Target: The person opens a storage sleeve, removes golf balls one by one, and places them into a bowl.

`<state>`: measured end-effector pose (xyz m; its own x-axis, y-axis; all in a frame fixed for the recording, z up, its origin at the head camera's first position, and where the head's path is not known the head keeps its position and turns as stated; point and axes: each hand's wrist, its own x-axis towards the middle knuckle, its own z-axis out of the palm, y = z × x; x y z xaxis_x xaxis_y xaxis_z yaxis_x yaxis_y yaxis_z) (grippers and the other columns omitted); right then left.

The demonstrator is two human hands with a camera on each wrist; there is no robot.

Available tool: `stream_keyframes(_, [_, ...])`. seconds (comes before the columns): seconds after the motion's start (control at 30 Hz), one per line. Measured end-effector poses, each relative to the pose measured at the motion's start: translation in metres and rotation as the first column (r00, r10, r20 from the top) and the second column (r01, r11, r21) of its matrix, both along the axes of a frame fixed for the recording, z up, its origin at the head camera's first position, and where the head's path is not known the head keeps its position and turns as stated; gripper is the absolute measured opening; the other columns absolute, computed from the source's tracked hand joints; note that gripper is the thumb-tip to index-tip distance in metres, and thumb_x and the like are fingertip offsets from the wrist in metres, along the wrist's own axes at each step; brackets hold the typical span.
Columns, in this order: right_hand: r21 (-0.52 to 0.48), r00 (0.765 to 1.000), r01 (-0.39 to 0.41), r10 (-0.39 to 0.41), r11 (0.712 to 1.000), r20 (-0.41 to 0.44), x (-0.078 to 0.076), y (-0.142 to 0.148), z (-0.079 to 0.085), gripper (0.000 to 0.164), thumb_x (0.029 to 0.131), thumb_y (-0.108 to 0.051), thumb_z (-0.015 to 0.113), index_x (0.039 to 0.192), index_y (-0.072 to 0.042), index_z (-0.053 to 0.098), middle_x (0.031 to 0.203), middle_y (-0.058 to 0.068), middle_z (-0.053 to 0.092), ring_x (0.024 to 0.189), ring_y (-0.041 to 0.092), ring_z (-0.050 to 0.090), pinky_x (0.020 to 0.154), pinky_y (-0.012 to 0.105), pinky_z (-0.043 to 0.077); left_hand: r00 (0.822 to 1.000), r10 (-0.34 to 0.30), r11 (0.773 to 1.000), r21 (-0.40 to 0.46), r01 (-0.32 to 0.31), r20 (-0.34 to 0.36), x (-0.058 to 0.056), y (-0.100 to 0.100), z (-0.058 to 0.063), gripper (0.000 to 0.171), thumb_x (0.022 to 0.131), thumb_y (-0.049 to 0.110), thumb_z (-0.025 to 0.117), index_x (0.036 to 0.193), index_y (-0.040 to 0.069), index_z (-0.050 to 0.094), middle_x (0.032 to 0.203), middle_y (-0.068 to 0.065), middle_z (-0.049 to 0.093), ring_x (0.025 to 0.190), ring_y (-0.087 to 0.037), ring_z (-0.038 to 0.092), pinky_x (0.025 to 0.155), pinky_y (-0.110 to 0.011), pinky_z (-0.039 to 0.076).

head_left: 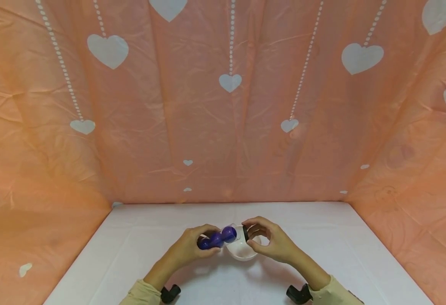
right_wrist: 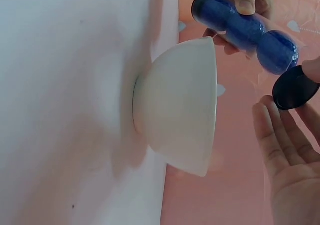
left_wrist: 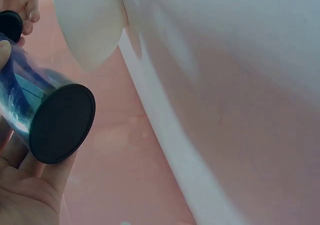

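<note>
My left hand (head_left: 190,243) grips a clear plastic tube (right_wrist: 245,27) holding three blue-purple balls in a row. A black cap closes the tube's near end, and this black end (left_wrist: 62,124) faces the camera in the left wrist view. Between thumb and fingers, my right hand (head_left: 274,242) pinches a round black lid (right_wrist: 295,88), just off the tube's other end. That end looks uncovered, with one ball (right_wrist: 278,52) lying close to it. Both hands are held over a white bowl (right_wrist: 182,105), which stands upright on the table.
The table (head_left: 223,288) has a white cover. Orange sheeting (head_left: 223,140) with white hearts rises behind it and on both sides. Black devices (head_left: 298,294) are at both wrists, by the sleeves.
</note>
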<state>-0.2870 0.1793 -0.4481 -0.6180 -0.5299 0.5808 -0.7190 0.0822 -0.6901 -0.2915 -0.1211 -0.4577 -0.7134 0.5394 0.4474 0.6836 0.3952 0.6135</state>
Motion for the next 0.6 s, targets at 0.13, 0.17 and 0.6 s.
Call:
stream_keyframes(0.13, [-0.005,1.0,-0.003,0.003,1.0,0.008,0.001,0.003,-0.001,0.047,0.087,0.002,0.074,0.13,0.002,0.055,0.119,0.012,0.063,0.1,0.028,0.066,0.088,0.037,0.058,1.0,0.007,1.0,0.001,-0.007,0.014,0.0,-0.003,0.001,0.044,0.085,0.036,0.081,0.124,0.024,0.065,0.112,-0.002,0.072,0.096,-0.017,0.07,0.082,-0.027,0.059])
stream_keyframes(0.17, [-0.009,1.0,-0.005,0.006,1.0,0.006,0.001,0.004,-0.002,0.048,0.087,0.003,0.074,0.13,0.003,0.054,0.119,0.013,0.063,0.1,0.029,0.066,0.087,0.037,0.058,1.0,0.01,1.0,0.0,-0.01,0.023,0.0,-0.004,0.001,0.044,0.085,0.036,0.081,0.124,0.024,0.065,0.112,-0.002,0.072,0.096,-0.017,0.07,0.082,-0.026,0.059])
stream_keyframes(0.6, [-0.007,0.997,0.042,-0.041,0.999,0.068,0.001,0.02,-0.007,0.047,0.088,0.001,0.074,0.13,-0.005,0.054,0.121,0.024,0.059,0.106,0.028,0.064,0.092,0.033,0.056,0.998,0.038,0.999,-0.006,-0.038,0.052,0.002,-0.011,0.002,0.046,0.084,0.039,0.081,0.124,0.024,0.064,0.115,-0.001,0.071,0.099,-0.019,0.07,0.084,-0.028,0.059])
